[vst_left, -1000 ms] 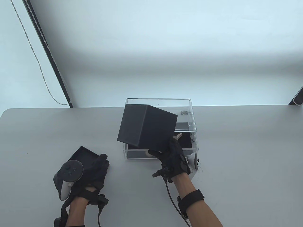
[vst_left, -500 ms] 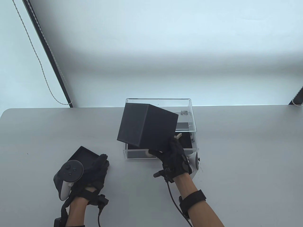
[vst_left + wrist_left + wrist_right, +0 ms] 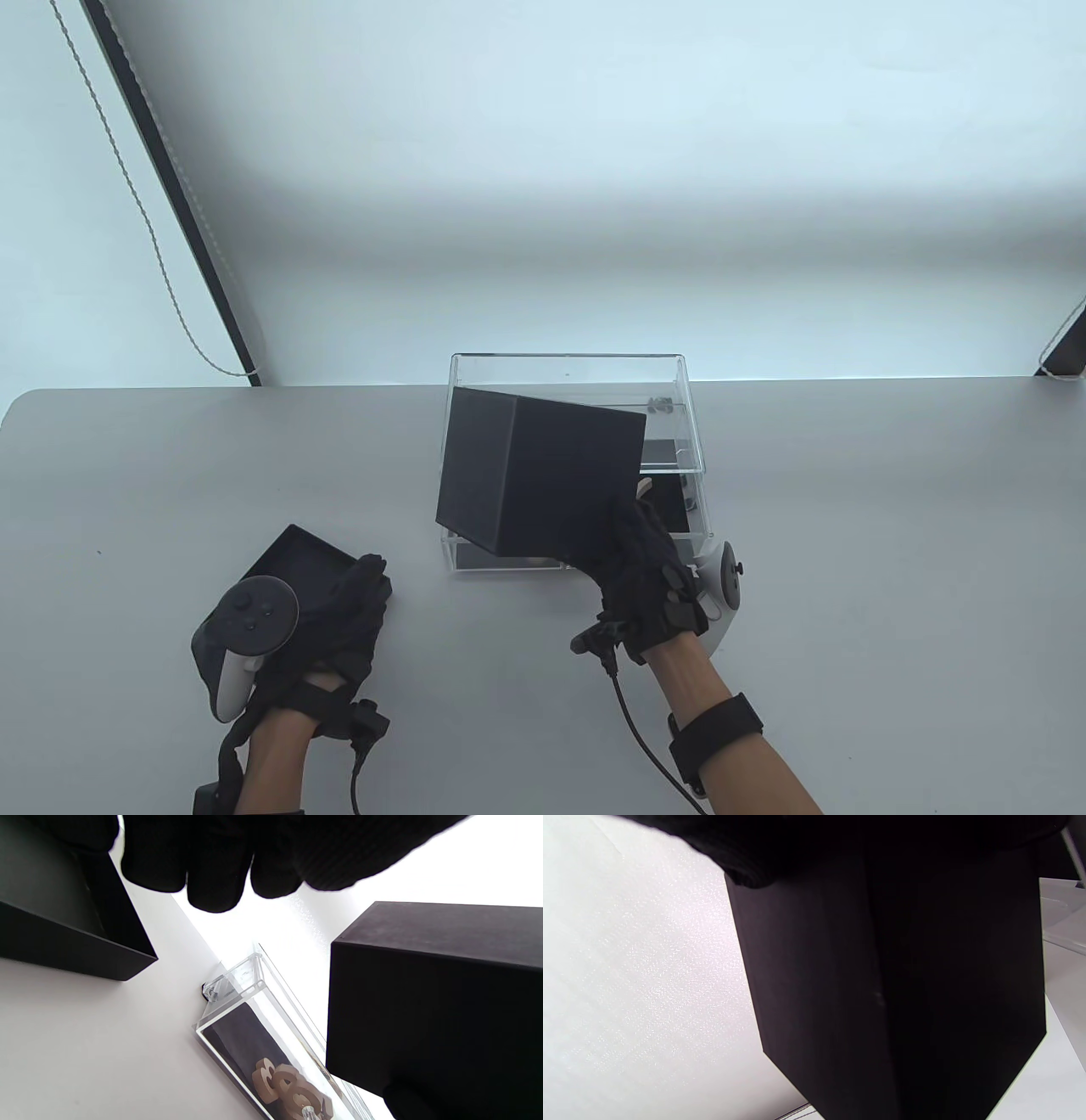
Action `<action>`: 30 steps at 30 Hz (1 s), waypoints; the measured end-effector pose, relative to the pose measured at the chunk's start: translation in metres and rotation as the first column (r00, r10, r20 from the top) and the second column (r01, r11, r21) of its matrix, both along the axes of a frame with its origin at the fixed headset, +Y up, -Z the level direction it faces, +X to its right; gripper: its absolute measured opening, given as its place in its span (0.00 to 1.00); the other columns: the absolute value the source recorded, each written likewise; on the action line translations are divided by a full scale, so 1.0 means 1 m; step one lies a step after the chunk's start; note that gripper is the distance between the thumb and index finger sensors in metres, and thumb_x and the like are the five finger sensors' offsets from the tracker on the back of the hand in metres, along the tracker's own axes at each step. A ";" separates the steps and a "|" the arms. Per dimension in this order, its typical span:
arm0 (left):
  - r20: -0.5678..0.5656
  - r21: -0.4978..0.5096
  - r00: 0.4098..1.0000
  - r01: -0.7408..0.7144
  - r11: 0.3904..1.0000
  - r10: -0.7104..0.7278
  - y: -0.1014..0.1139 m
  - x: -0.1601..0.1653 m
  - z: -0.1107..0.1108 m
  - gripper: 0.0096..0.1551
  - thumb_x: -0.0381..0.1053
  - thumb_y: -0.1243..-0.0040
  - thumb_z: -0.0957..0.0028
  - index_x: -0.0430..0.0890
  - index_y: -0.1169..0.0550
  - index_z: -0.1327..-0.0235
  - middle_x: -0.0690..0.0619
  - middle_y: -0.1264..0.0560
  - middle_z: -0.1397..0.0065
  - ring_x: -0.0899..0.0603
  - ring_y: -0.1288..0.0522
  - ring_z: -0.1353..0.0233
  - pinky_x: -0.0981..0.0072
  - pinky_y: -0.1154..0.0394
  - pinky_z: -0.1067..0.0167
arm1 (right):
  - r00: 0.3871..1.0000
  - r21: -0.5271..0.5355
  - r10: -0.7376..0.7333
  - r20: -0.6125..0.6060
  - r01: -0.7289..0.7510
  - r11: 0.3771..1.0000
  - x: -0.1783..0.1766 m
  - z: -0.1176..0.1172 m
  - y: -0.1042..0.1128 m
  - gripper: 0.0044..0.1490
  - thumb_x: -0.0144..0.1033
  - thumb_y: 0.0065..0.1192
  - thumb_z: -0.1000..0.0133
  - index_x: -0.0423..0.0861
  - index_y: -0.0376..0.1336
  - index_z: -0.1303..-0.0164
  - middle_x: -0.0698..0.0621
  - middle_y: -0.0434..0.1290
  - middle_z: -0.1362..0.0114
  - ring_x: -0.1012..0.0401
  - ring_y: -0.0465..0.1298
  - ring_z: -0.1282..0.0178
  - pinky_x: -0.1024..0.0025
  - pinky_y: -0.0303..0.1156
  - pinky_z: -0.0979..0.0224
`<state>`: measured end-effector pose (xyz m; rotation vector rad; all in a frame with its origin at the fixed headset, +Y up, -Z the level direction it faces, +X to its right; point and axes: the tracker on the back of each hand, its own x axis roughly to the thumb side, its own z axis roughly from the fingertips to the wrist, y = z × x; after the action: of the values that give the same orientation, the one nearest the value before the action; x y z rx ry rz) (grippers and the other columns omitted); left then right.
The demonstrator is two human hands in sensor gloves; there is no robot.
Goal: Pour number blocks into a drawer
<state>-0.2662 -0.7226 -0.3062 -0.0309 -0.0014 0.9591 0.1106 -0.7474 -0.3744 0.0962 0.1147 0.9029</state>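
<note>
Mid-pour: right hand [image 3: 649, 577] fingers clamp black box [image 3: 534, 480], tipped over clear drawer [image 3: 691, 509]; tan number blocks [image 3: 288, 1092] lie inside. Left hand [image 3: 339, 620], fingers relaxed, rests on lid [image 3: 293, 556]. Next: check box emptied.

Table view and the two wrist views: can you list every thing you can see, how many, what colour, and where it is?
Black box: one, black, tilted above the drawer, held by the right hand.
Drawer: one, clear with a dark floor, pulled out of the clear case at the table's middle.
Number blocks: several, tan wood, lying in the drawer.
Lid: one, black, on the table, left.
Left hand: black glove, fingers on the lid.
Right hand: black glove, gripping the black box.
</note>
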 end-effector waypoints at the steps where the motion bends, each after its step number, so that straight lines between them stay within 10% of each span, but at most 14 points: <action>1: 0.001 0.000 1.000 0.001 1.000 -0.001 0.000 0.000 0.000 0.36 0.56 0.46 0.48 0.49 0.33 0.25 0.38 0.32 0.19 0.27 0.37 0.23 0.27 0.43 0.30 | 1.000 0.008 0.016 -0.001 -0.016 1.000 0.002 0.000 0.002 0.28 0.45 0.64 0.46 0.42 0.61 0.42 0.44 0.73 0.40 0.44 0.70 0.37 0.23 0.58 0.30; 22: 0.008 -0.011 1.000 0.012 1.000 -0.012 -0.002 0.002 0.001 0.36 0.56 0.46 0.48 0.49 0.34 0.25 0.38 0.32 0.19 0.27 0.37 0.23 0.27 0.43 0.30 | 0.854 0.276 0.507 0.120 -0.519 0.809 0.027 0.042 0.048 0.29 0.40 0.72 0.52 0.42 0.64 0.45 0.43 0.75 0.42 0.44 0.72 0.39 0.21 0.60 0.33; 30: 0.012 -0.019 1.000 0.020 1.000 -0.019 -0.002 0.002 0.001 0.36 0.56 0.46 0.48 0.49 0.34 0.25 0.38 0.32 0.19 0.27 0.37 0.23 0.27 0.43 0.30 | 0.717 0.381 0.661 0.221 -0.687 0.618 0.031 0.060 0.062 0.29 0.40 0.72 0.52 0.42 0.65 0.44 0.43 0.75 0.41 0.44 0.72 0.38 0.20 0.58 0.33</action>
<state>-0.2643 -0.7243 -0.3051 -0.0537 -0.0030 0.9394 0.1412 -0.6858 -0.3147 0.4783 -0.1301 1.6963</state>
